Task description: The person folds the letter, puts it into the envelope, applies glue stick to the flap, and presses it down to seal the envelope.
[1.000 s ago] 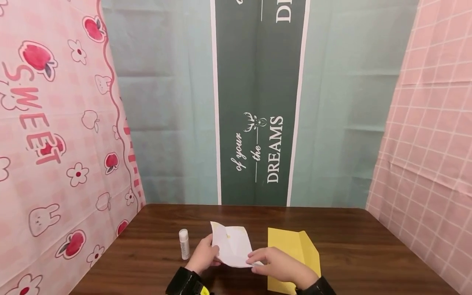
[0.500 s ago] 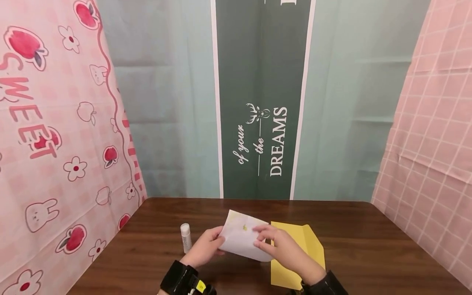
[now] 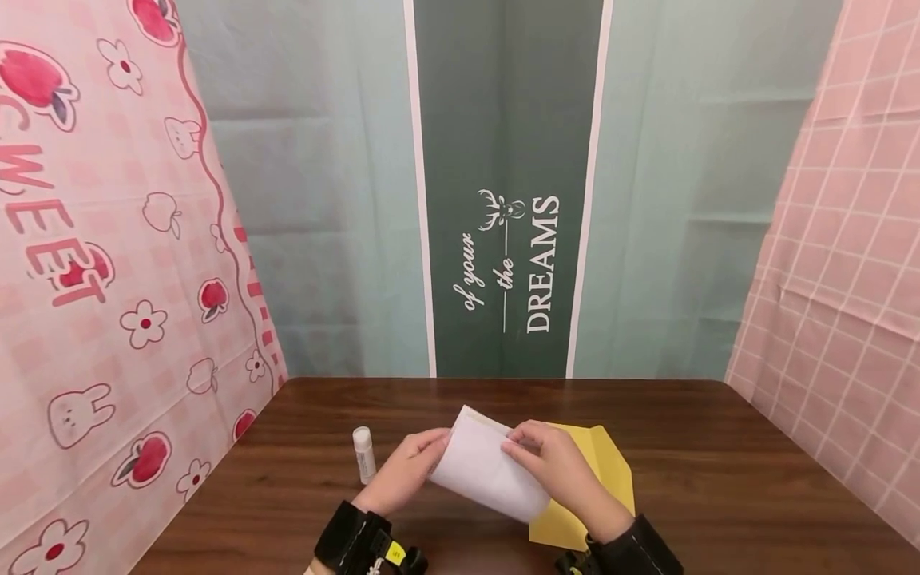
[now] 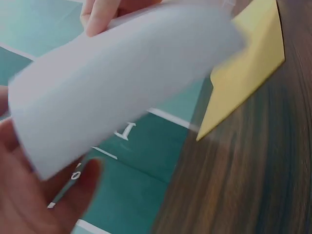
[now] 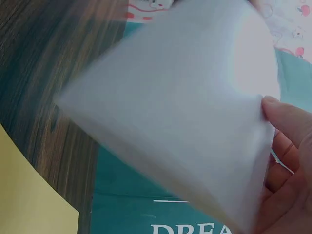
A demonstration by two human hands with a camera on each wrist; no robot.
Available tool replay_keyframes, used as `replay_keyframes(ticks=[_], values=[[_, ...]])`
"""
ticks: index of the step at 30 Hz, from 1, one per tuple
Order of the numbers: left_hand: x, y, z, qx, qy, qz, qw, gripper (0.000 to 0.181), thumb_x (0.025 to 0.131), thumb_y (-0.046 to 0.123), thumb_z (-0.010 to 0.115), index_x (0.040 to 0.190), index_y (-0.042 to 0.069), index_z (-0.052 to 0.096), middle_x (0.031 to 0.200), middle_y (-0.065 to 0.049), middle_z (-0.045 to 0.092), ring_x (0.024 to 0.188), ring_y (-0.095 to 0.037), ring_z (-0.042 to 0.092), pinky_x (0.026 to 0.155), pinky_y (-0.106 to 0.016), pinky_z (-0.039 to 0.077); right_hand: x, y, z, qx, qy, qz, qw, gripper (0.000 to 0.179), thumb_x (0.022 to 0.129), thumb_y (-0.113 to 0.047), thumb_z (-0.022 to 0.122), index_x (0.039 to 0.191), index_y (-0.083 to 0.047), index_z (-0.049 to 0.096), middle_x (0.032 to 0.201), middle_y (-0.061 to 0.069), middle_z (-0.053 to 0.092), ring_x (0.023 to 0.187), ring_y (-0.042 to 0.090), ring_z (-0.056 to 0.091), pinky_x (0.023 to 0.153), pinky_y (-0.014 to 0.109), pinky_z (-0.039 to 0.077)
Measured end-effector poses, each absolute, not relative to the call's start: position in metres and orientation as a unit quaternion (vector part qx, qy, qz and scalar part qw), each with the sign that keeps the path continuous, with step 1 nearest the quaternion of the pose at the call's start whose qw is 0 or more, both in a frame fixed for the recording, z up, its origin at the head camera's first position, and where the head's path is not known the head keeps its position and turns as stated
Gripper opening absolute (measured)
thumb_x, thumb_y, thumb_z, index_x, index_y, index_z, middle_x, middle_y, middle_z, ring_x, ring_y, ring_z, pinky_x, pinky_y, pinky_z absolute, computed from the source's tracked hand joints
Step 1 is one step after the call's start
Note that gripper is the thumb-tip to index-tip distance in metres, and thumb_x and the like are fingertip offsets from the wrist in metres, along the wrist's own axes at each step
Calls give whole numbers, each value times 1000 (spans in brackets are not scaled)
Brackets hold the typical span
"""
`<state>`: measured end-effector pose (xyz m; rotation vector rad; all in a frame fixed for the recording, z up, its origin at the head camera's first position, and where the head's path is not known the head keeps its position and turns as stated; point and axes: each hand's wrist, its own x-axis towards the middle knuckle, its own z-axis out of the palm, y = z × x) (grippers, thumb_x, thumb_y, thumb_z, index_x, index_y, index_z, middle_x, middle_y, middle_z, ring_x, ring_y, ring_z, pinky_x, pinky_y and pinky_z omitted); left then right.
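Both hands hold a sheet of white paper (image 3: 485, 471) above the table; it looks folded over, with its plain side showing. My left hand (image 3: 410, 471) grips its left edge. At the upper right edge, my right hand (image 3: 549, 459) pinches the paper; in the right wrist view the thumb (image 5: 287, 117) presses on the near face and the other fingers lie behind. The paper bends into a curve in the left wrist view and is blurred. Partly under the right forearm lies a creased yellow sheet (image 3: 611, 471), perhaps an envelope, on the table.
A white glue stick (image 3: 364, 455), cap on, is on the brown wooden table (image 3: 676, 479) left of the left hand. Behind the table hangs a green cloth (image 3: 503, 120); pink patterned cloths flank both sides.
The paper has risen, turned and been folded over, so its yellow-marked face no longer shows. My right hand has moved from its lower right corner up to the upper right edge.
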<state>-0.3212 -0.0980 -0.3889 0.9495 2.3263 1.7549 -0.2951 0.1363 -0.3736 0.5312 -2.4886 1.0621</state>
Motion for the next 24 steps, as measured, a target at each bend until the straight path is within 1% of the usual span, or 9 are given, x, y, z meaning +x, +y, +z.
replay_keyframes(ticks=[2,4,8,11,15,24], values=[[-319,-97,-385,283,756,590,13,39,100,29,42,125,2,56,112,-10,62,96,-19,59,81,-29,49,-294,135,-372,193,-884,386,183,11,82,-21,72,78,-14,64,79,-6,62,71,11,55,62,24,49],[-316,-95,-382,268,750,604,-18,39,98,29,48,124,2,58,112,-11,63,96,-20,60,81,-30,50,-292,135,-371,200,-883,387,172,12,82,-23,71,78,-13,64,77,-5,62,69,11,54,60,23,48],[-314,-92,-379,260,759,591,-88,29,92,25,59,113,5,65,100,-8,67,83,-16,60,73,-25,51,-291,133,-370,223,-882,382,163,13,84,-26,69,79,-14,64,74,-6,60,66,8,51,57,23,45],[-314,-90,-379,262,764,577,-120,24,91,22,62,106,5,67,93,-6,68,78,-14,59,69,-26,51,-291,133,-370,227,-884,377,160,14,84,-27,68,80,-14,64,74,-7,60,65,7,50,56,22,44],[-312,-88,-377,253,766,575,-135,19,90,21,63,101,6,69,89,-5,68,75,-14,58,67,-26,50,-290,132,-370,225,-885,376,156,14,83,-27,69,81,-14,64,73,-7,60,65,8,50,55,22,44],[-308,-87,-374,228,764,589,-131,17,88,21,65,96,6,70,85,-4,67,73,-15,57,65,-26,50,-292,132,-371,229,-888,371,145,12,83,-25,70,82,-16,62,71,-10,55,65,7,48,56,22,43]])
